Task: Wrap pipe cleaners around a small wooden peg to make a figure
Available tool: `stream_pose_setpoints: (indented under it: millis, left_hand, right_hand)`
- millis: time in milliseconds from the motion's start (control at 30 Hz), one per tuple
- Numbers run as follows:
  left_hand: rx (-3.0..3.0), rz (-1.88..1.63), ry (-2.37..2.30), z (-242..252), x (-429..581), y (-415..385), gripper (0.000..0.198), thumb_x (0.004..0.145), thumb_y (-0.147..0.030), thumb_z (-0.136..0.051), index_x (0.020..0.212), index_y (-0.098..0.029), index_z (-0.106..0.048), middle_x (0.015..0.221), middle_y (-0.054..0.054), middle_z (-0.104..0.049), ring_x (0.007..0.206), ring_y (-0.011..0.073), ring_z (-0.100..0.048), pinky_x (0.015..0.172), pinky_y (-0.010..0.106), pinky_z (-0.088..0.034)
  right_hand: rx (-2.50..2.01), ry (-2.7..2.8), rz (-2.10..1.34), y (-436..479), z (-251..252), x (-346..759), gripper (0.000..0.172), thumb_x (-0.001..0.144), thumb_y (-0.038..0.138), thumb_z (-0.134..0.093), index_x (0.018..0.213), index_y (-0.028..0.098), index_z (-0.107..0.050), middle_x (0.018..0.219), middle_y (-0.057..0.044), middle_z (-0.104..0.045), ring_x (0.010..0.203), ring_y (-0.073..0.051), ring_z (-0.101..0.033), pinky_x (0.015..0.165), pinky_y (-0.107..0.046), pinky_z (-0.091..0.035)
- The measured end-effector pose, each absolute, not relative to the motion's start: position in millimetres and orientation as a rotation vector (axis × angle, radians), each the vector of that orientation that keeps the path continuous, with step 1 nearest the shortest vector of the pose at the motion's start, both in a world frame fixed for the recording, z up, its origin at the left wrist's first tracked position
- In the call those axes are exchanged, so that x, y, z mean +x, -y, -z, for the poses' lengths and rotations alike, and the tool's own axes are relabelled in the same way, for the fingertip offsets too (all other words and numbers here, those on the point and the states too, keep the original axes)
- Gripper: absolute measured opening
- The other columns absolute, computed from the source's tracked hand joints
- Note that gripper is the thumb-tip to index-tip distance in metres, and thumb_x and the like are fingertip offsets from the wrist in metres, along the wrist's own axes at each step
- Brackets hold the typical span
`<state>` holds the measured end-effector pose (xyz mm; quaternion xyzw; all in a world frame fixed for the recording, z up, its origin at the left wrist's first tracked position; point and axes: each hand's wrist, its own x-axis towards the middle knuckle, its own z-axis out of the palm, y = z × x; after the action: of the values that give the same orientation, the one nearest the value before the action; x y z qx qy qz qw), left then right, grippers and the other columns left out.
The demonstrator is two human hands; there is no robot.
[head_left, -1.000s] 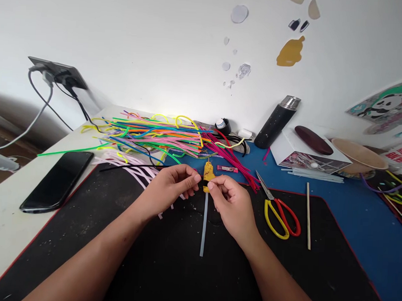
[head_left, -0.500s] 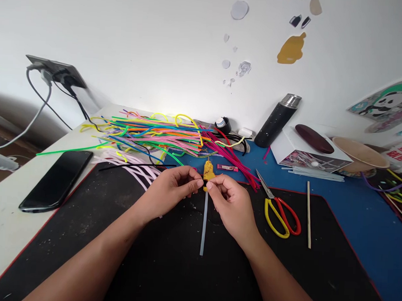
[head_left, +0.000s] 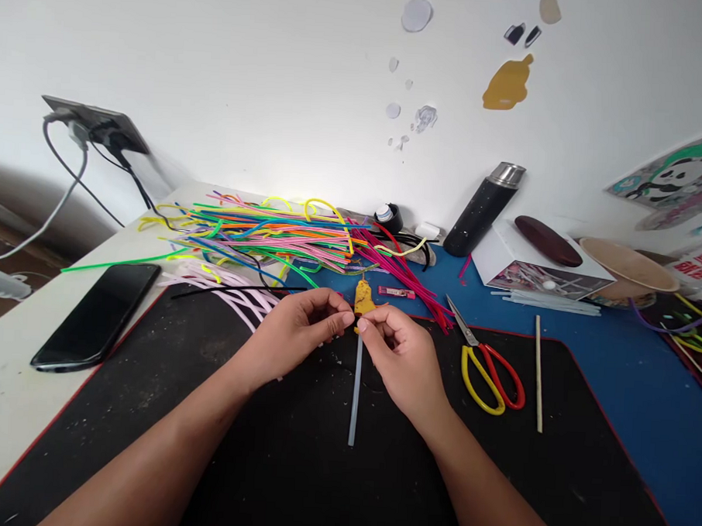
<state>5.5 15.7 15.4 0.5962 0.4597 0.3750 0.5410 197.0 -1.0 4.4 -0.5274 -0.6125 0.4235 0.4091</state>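
Both my hands meet over the middle of the black mat, fingertips pinched close together. Between them is a small black piece that looks like fuzzy pipe cleaner, mostly covered by the fingers. My left hand (head_left: 307, 323) pinches its left side with thumb and forefinger, while my right hand (head_left: 402, 350) pinches the right side. Just behind the fingertips lies a yellow hot glue gun (head_left: 363, 294), partly hidden. A translucent glue stick (head_left: 355, 395) extends from it toward me, below the hands. A long black pipe cleaner (head_left: 239, 290) lies behind my left hand.
Many coloured pipe cleaners (head_left: 276, 233) are heaped at the back. Scissors (head_left: 489, 370) and a wooden stick (head_left: 539, 376) lie to the right. A phone (head_left: 96, 318) is at left. A black flask (head_left: 484, 211), a white box (head_left: 502, 258) and a bowl (head_left: 627, 263) stand at back right.
Hardly anything differs. The fingertips keep their pinch with a very slight shift, and the whole view has drifted a few pixels.
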Motion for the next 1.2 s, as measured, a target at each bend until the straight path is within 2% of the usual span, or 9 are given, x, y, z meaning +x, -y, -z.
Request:
stream_pose_setpoints:
  millis: [300,533,667,867,1200]
  left_hand:
    - [1.463,-0.858,-1.133,-18,6,-14,0.031,0.093,-0.050,-0.070,0.088,-0.019,-0.069,0.077,-0.001,-0.063,0.065,0.0130,-0.054,0.057,0.022,-0.044]
    - [1.398,-0.893,-1.129,-15,4,-18,0.036,0.091,-0.053,-0.072,0.085,-0.018,-0.067,0.077,-0.001,-0.063,0.067,0.0133,-0.055,0.064,0.024,-0.046]
    - [1.290,-0.975,-1.142,-12,1,-23,0.039,0.087,-0.055,-0.075,0.080,-0.018,-0.064,0.071,-0.002,-0.061,0.062,0.0118,-0.051,0.061,0.024,-0.042]
    - [1.132,-1.019,-1.080,-9,1,-25,0.042,0.081,-0.056,-0.081,0.078,-0.018,-0.065,0.067,-0.003,-0.060,0.057,0.0105,-0.048,0.056,0.023,-0.039]
    - [1.127,-1.010,-1.073,-7,2,-24,0.041,0.083,-0.055,-0.081,0.078,-0.018,-0.065,0.068,-0.003,-0.060,0.058,0.0100,-0.048,0.057,0.024,-0.038]
  right_hand:
    - [-1.316,1.550,-1.092,1,-5,195,0.019,0.096,0.036,-0.064,0.085,0.021,-0.067,0.062,0.005,-0.047,0.056,-0.013,-0.042,0.053,-0.026,-0.032]
    - [-1.340,1.570,-1.111,1,-1,198,0.020,0.096,0.038,-0.062,0.089,0.021,-0.067,0.065,0.004,-0.050,0.056,-0.013,-0.044,0.053,-0.026,-0.033]
    - [-1.393,1.642,-1.096,-1,1,200,0.020,0.097,0.038,-0.060,0.090,0.021,-0.069,0.064,0.005,-0.051,0.056,-0.013,-0.047,0.053,-0.025,-0.035]
    - [-1.504,2.008,-0.829,-1,4,198,0.013,0.096,0.026,-0.061,0.089,0.023,-0.072,0.064,0.004,-0.058,0.056,-0.014,-0.050,0.057,-0.026,-0.034]
    - [-1.587,2.215,-0.647,1,6,195,0.013,0.099,0.025,-0.064,0.098,0.025,-0.077,0.068,0.002,-0.069,0.060,-0.016,-0.060,0.059,-0.027,-0.032]
